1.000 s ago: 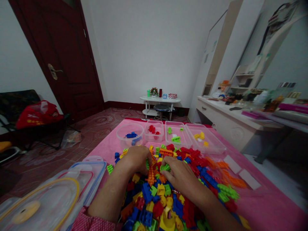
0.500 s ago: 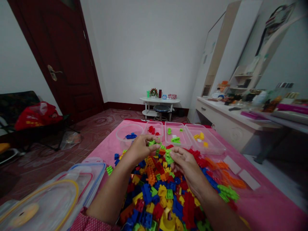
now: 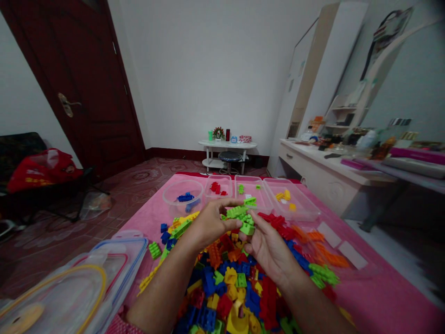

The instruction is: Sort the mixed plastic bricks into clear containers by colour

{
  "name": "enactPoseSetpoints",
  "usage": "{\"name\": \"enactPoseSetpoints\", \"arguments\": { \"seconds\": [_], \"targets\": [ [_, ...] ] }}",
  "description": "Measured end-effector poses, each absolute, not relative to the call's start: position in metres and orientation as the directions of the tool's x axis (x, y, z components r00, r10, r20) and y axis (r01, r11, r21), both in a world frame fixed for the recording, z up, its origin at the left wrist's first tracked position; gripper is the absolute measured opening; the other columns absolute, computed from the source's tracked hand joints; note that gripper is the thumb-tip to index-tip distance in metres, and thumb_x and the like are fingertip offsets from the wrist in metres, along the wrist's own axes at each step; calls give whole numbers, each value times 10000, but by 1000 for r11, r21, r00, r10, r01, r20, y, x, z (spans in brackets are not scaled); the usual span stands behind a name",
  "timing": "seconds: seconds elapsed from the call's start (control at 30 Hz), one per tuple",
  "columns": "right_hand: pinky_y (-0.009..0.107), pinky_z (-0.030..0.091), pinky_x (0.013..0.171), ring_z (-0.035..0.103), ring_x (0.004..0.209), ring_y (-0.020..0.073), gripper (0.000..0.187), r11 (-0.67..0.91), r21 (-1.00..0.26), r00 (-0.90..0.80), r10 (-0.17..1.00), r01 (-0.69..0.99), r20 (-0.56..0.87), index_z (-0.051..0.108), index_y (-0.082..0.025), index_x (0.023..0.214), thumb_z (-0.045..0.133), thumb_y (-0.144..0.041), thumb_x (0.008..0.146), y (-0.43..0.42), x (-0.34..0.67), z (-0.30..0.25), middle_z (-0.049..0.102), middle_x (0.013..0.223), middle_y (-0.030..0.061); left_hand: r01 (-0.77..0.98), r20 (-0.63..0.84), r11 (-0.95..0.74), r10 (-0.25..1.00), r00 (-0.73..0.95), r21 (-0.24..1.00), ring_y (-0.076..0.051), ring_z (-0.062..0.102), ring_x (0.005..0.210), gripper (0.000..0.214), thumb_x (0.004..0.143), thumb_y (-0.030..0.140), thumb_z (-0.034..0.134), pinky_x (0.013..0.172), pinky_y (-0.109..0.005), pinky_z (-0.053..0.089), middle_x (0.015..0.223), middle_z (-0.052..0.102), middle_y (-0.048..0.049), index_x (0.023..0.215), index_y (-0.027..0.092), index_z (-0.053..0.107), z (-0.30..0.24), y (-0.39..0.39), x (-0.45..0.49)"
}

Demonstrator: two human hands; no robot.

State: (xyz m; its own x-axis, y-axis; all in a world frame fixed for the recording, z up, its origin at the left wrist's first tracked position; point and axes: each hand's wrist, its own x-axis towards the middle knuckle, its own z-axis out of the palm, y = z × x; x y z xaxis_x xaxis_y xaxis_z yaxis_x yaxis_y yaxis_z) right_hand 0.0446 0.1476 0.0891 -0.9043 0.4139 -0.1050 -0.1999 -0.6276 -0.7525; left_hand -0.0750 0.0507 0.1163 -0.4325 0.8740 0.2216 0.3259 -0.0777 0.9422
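Note:
A heap of coloured plastic bricks (image 3: 239,283) lies on the pink cloth (image 3: 375,301). Both hands hover above its far end, close together. My left hand (image 3: 208,222) pinches a long green brick (image 3: 237,211). My right hand (image 3: 267,246) is closed on another green brick (image 3: 247,228), palm turned up. Behind them stand clear tubs: a round one with blue bricks (image 3: 182,198), one with red bricks (image 3: 217,187), one with green bricks (image 3: 248,190) and one with yellow bricks (image 3: 290,202).
Stacked clear tub lids (image 3: 69,287) lie at the near left. Two white blocks (image 3: 342,241) rest on the cloth at right. A white desk (image 3: 327,171) with clutter runs along the right; a small white table and stool (image 3: 227,155) stand by the far wall.
Both hands rose out of the brick heap, each taking a green brick, and came together above the pile. The view has shifted slightly to the right.

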Motion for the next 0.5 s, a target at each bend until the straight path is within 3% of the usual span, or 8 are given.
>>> {"name": "enactPoseSetpoints", "arguments": {
  "seconds": [0.17, 0.33, 0.5],
  "targets": [
    [116, 300, 342, 490, 447, 56, 335, -630, -752, -856, 484, -194, -185, 549, -195, 943, 689, -421, 740, 150, 45, 88, 552, 605, -40, 429, 196, -41, 926, -323, 902, -230, 607, 1027, 659, 743, 203, 635, 899, -378, 484, 1264, 578, -82, 1366, 217, 422, 122, 50, -57],
    [114, 283, 322, 440, 378, 33, 347, -600, -768, -782, 580, -222, -227, 555, -188, 890, 775, -294, 643, 153, 45, 86, 548, 582, -61, 564, 235, -47, 935, -266, 824, -242, 370, 1317, 711, 745, 273, 658, 1098, -402, 289, 1443, 385, -69, 1395, 236, 371, 124, 46, -53],
    [101, 233, 293, 355, 334, 9, 234, -609, -754, -776, 590, -245, -224, 533, -165, 777, 733, -210, 663, 174, 46, 89, 505, 523, -66, 496, 284, -69, 883, -374, 866, -254, 451, 1253, 744, 746, 337, 665, 995, -412, 421, 1394, 447, -114, 1407, 231, 340, 118, 47, -66]
  ]
}}
